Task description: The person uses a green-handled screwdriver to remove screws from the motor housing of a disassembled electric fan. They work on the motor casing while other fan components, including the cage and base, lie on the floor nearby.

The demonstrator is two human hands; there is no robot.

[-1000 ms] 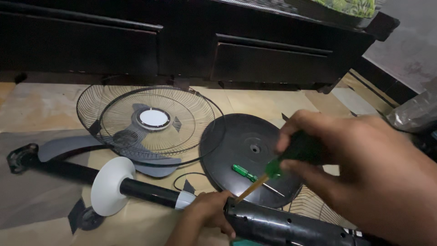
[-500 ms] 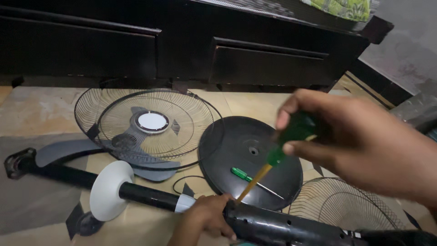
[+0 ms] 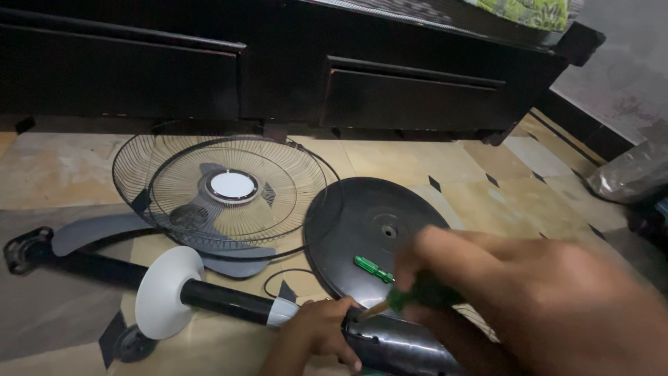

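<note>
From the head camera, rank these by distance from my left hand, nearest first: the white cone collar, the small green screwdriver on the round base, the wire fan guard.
1. Small green screwdriver, just up and right of the left hand.
2. White cone collar, left along the pole.
3. Wire fan guard, farther up and left.

Two bare hands in shot, nothing worn on either. The left hand (image 3: 316,334), at six o'clock, shows a bare wrist and forearm with no sleeve. The right hand (image 3: 515,285), at four o'clock, looms large and blurred, bare, its forearm likewise uncovered.
</note>
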